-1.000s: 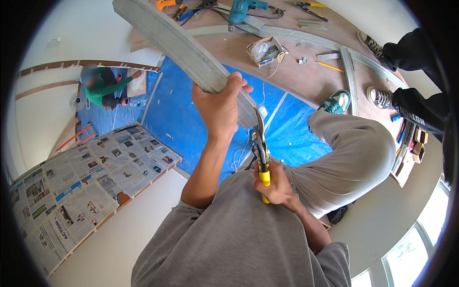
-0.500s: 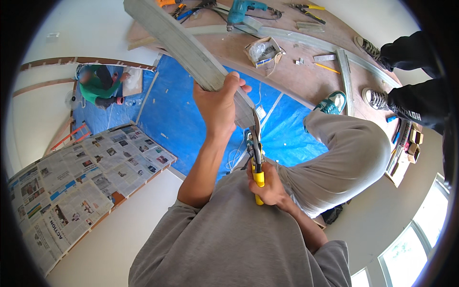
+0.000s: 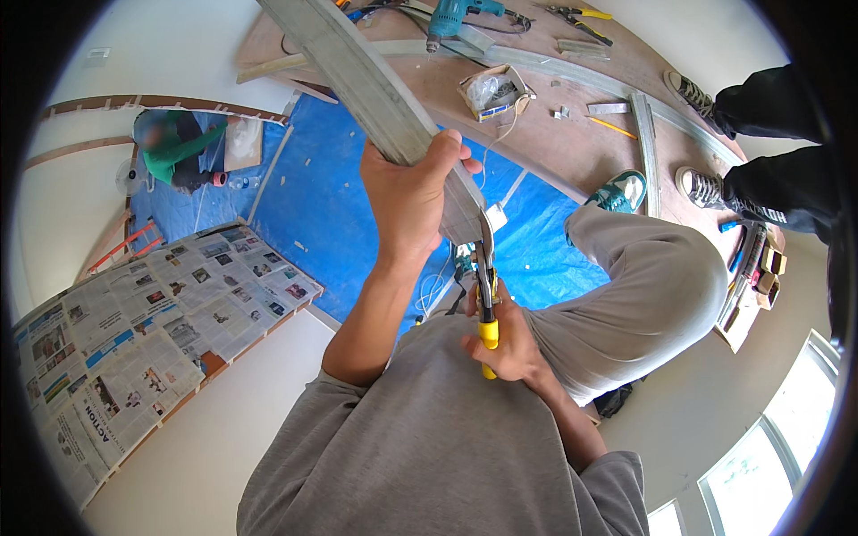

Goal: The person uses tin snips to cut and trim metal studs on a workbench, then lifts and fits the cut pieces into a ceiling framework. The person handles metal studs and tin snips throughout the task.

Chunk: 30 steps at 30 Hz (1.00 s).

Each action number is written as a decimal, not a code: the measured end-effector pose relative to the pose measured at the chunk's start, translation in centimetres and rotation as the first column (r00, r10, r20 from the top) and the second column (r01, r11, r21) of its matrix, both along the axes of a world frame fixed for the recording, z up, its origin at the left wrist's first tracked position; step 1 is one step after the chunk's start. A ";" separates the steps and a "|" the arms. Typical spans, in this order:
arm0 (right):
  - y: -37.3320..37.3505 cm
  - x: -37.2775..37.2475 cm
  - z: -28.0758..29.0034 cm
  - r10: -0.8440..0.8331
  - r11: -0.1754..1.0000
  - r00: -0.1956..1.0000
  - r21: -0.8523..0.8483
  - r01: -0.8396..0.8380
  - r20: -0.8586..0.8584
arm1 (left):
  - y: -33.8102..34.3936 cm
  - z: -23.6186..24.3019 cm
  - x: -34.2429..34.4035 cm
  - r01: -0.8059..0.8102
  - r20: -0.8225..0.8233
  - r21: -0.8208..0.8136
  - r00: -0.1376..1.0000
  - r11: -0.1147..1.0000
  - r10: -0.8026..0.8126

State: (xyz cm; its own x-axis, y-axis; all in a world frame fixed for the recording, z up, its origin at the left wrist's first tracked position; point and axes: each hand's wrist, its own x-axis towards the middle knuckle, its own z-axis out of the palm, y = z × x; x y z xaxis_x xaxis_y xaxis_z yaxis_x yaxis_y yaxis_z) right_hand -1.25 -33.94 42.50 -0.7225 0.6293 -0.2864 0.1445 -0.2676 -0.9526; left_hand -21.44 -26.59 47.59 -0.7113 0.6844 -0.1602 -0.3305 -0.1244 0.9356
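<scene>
My left hand (image 3: 413, 192) is wrapped round a long grey metal stud (image 3: 375, 98), thumb on its upper face. The stud slants from the top of the view down to its cut end in front of my chest. Closed on the yellow handles of a pair of tin snips (image 3: 487, 326), my right hand (image 3: 511, 344) is just below that end. The snips' jaws are at the right edge of the stud's end; whether they bite into the metal I cannot tell.
On the brown platform (image 3: 572, 125) lie a teal drill (image 3: 451, 20), an open box (image 3: 494, 92), yellow-handled pliers (image 3: 585, 22) and metal channels (image 3: 645, 152). A person's legs (image 3: 769, 107) stand at right. Blue sheeting (image 3: 313, 196) covers the lower floor, where another person (image 3: 179, 152) crouches. Newspaper covers a panel (image 3: 161, 330).
The stud's far end has swung slightly right in view. The snips' jaws have moved a little along its end edge. The crouching person's arm has shifted.
</scene>
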 end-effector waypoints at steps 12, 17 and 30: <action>-1.1 0.2 -0.1 0.006 0.998 0.997 -0.060 -0.002 0.076 | 0.3 -0.6 0.7 0.004 -0.082 0.018 0.997 1.000 -0.003; -1.8 0.1 -2.1 0.062 0.997 0.994 -0.048 -0.057 0.089 | 0.5 -2.3 0.8 -0.025 -0.123 -0.040 0.992 0.999 0.020; 2.3 2.2 1.8 0.201 0.808 0.962 -0.523 -0.270 -0.186 | 3.5 -0.4 -1.6 0.235 -0.182 0.018 0.956 0.972 -0.228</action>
